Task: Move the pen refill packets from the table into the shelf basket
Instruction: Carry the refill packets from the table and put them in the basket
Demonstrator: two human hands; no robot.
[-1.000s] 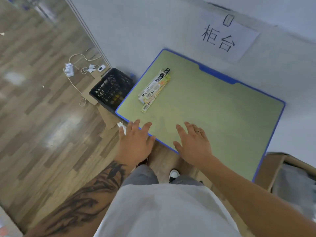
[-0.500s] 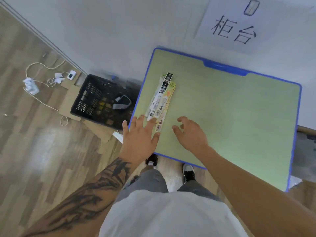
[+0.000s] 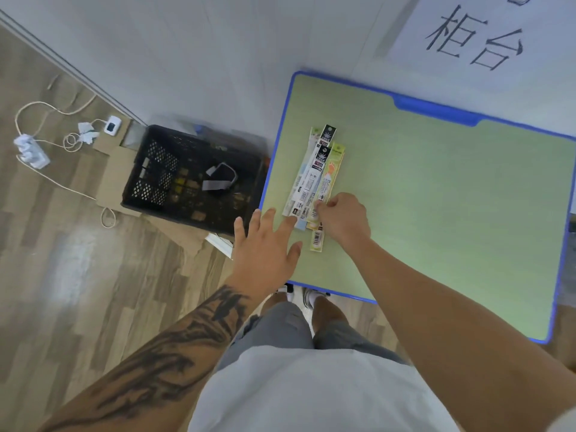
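On green blue-rimmed tabletop [image 3: 436, 213], near its left edge: my fanned stack of long narrow printed pen refill packets [image 3: 314, 179]. Right hand [image 3: 344, 219] curled, fingertips pinching stack's near end. Left hand [image 3: 265, 244] flat, fingers spread, index tip touching packets. Black perforated plastic crate [image 3: 174, 182] on floor, just left of tabletop.

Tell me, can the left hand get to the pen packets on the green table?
Probably yes. The left hand lies flat with spread fingers, its fingertips at the near end of the pen refill packets. Nothing lies between them; the right hand pinches the packets from the other side.
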